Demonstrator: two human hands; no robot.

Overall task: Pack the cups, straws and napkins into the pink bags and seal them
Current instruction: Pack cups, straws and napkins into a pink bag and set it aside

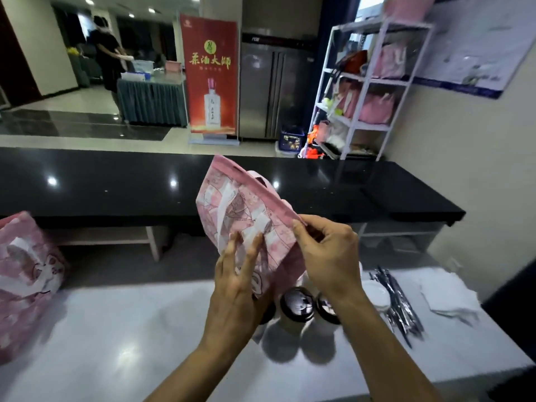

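Bare forearms; no sleeves; unadorned hands.

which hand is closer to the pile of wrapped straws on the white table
Right. The right hand pinches the held pink patterned bag just left of the wrapped straws; the left hand, flat on the bag's front, is farther left.

The room is a bit dim, with small round ceiling lights (90, 1) that make bright spots on the shiny black counter (116, 184). The cups (297, 304) throw soft dark shadows on the white table (130, 329). The edges look bent and blurry.
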